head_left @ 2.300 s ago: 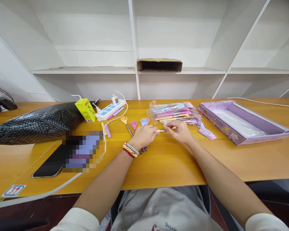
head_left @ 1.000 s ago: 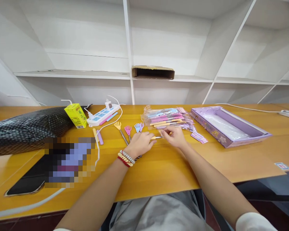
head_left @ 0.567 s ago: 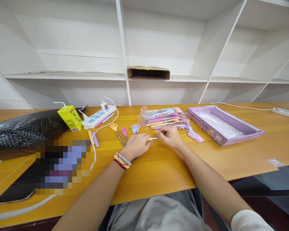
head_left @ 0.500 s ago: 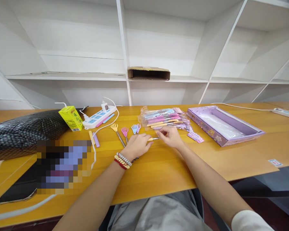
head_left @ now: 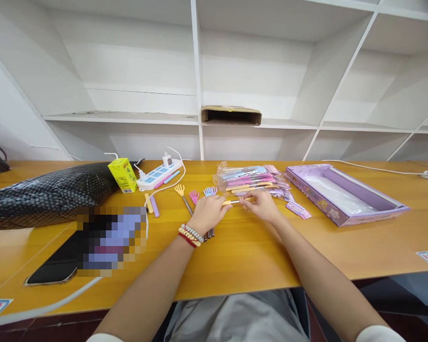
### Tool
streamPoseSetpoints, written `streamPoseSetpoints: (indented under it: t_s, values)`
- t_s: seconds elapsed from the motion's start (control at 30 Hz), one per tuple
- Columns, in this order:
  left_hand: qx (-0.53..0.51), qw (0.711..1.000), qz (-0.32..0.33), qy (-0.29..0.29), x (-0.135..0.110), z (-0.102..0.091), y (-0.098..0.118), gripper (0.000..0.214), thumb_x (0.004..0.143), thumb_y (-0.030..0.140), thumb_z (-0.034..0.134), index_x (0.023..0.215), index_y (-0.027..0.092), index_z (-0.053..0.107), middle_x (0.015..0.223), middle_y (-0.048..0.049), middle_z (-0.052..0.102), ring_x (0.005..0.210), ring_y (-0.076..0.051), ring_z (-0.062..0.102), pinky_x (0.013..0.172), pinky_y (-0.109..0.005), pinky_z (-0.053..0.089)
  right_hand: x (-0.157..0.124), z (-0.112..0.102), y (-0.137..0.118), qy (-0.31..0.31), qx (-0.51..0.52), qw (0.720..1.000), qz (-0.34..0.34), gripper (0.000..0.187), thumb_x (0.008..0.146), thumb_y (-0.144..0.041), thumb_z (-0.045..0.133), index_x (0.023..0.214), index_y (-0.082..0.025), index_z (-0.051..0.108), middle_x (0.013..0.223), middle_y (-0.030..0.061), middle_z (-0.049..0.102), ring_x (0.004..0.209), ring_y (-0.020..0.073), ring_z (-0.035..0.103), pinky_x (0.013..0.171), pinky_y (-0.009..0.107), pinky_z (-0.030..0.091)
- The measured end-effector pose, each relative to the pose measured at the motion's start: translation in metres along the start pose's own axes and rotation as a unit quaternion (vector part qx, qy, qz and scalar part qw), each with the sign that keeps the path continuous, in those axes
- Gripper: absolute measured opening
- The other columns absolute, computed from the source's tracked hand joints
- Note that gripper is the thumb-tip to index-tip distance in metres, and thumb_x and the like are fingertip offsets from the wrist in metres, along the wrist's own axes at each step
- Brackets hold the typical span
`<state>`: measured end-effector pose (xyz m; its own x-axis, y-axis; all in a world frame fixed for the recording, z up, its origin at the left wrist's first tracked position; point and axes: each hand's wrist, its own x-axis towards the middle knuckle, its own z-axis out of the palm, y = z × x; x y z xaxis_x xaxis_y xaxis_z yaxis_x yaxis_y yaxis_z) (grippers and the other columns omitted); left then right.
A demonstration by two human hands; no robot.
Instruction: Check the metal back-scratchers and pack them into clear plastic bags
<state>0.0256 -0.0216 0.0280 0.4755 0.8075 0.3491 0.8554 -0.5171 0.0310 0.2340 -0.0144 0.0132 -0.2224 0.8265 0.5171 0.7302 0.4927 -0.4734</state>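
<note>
Between my hands is a back scratcher (head_left: 234, 202) with a yellow handle end and a thin metal rod. My left hand (head_left: 209, 212) is closed round the yellow end, wearing beaded bracelets at the wrist. My right hand (head_left: 263, 205) pinches the other end, where a bit of yellow shows by the fingertips. Partly under my left hand lie more scratchers with metal rods: a yellow claw head (head_left: 179, 190), a pink claw head (head_left: 194, 195) and a blue claw head (head_left: 210, 191). Just beyond my right hand is a pile of bagged scratchers (head_left: 249, 176) in clear plastic.
A purple box tray (head_left: 308, 192) stands right, near a pink card packet (head_left: 298, 209). Leftward are a yellow handle tube (head_left: 149, 203), a purple tube (head_left: 154, 206), a power strip (head_left: 157, 175), a yellow drink carton (head_left: 123, 175), a black wrapped bundle (head_left: 57, 194) and a phone (head_left: 53, 256).
The camera view has shifted, so everything sits further right in the picture. My hands still hold the yellow scratcher between them; a bit of yellow now shows at my right fingertips.
</note>
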Motion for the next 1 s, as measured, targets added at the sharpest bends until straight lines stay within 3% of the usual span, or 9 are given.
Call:
streamPoseSetpoints:
  t_s: [0.57, 0.83, 1.0]
  values:
    - [-0.035, 0.999, 0.010, -0.003, -0.001, 0.009, -0.001, 0.036, 0.087, 0.047, 0.036, 0.103, 0.023, 0.059, 0.090, -0.0062, 0.064, 0.086, -0.022, 0.059, 0.070, -0.031, 0.041, -0.001, 0.000, -0.004, -0.011, 0.003, 1.000, 0.008, 0.016, 0.075, -0.033, 0.060, 0.073, -0.018, 0.065, 0.070, 0.0031, 0.067, 0.062, 0.0146, 0.057, 0.063, 0.025, 0.040]
    - [-0.035, 0.999, 0.024, -0.003, -0.001, 0.009, -0.002, 0.036, 0.089, 0.045, 0.034, 0.097, 0.023, 0.060, 0.088, -0.0053, 0.065, 0.084, -0.021, 0.059, 0.068, -0.030, 0.040, 0.000, 0.000, -0.004, -0.015, 0.008, 1.000, 0.011, 0.015, 0.074, -0.032, 0.061, 0.071, -0.017, 0.066, 0.068, 0.0033, 0.067, 0.060, 0.0142, 0.057, 0.061, 0.026, 0.040]
    - [-0.020, 0.999, 0.044, -0.017, -0.001, 0.006, 0.001, 0.036, 0.090, 0.043, 0.030, 0.094, 0.024, 0.060, 0.085, -0.0030, 0.065, 0.078, -0.019, 0.060, 0.060, -0.028, 0.038, -0.002, -0.001, -0.004, 0.000, 0.153, 0.987, 0.044, 0.015, 0.071, -0.030, 0.062, 0.079, -0.017, 0.064, 0.072, 0.0039, 0.066, 0.062, 0.0145, 0.059, 0.057, 0.025, 0.043]
